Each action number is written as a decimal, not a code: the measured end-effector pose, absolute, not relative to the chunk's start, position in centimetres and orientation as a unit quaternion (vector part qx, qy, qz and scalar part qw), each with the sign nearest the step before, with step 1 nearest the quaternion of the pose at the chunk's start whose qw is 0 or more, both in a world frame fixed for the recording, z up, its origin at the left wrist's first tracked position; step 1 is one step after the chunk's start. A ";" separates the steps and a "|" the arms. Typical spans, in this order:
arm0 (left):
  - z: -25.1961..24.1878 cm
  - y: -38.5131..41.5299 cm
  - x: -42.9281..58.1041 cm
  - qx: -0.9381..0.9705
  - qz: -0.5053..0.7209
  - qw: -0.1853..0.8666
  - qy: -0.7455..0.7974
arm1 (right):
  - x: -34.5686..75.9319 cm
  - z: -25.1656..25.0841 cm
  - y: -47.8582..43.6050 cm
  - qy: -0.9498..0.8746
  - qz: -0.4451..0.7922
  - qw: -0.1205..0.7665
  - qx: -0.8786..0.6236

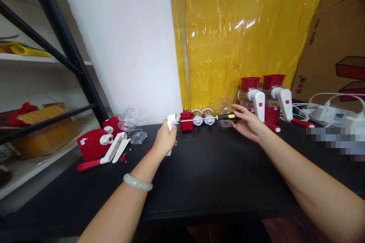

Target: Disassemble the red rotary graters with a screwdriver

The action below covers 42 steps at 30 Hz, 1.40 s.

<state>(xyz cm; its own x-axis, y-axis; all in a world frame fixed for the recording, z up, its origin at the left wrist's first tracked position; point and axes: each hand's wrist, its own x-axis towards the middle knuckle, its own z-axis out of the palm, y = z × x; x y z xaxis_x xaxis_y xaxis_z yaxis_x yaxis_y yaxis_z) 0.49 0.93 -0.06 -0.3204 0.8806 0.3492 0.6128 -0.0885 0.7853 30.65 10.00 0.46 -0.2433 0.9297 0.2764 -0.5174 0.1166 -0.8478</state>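
Spanning the gap from the right hand (248,123) to the left hand (164,138), the screwdriver (226,116) is hanging above the black table (216,174). Its long axis is running left to right, close to level, with its grip at the right and its thin shaft pointing left. The shaft's tip is meeting the round head of a white crank (172,120); whether it is sitting inside or only touching, I cannot tell. The right hand is pinching the end of the grip between thumb and fingers, while the left hand is wrapping its fingers around the crank, holding it upright. Beyond the shaft, a red hopper (186,122) and two drums (208,117) are standing side by side on the far part of the table. Two graters (273,108) are standing at the far right, and red bases (94,146) are resting at the left, beside loose white handles (117,148).
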 end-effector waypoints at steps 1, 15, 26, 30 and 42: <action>-0.1 1.0 0.5 0.565 0.471 0.144 0.662 | 30.8 0.6 10.0 -0.478 0.629 0.575 -0.213; 0.3 0.8 0.5 0.554 0.479 0.133 0.668 | 30.2 -1.5 11.7 -0.583 0.469 0.547 -0.375; 0.1 0.9 0.6 0.560 0.479 0.142 0.662 | 30.3 -0.9 11.4 -0.536 0.514 0.602 -0.294; 0.1 0.8 0.6 0.561 0.473 0.143 0.664 | 30.5 -1.5 12.1 -0.594 0.439 0.567 -0.364; 0.0 0.9 0.8 0.561 0.467 0.151 0.667 | 30.5 -0.3 10.8 -0.535 0.537 0.596 -0.266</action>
<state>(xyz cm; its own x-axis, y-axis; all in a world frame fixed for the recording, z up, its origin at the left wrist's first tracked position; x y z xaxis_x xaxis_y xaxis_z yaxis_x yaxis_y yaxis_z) 0.78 0.89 0.02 -0.3256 0.8887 0.3229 0.6073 -0.0653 0.7918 30.54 10.84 -0.32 -0.1482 0.9241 0.3524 -0.3562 0.2825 -0.8907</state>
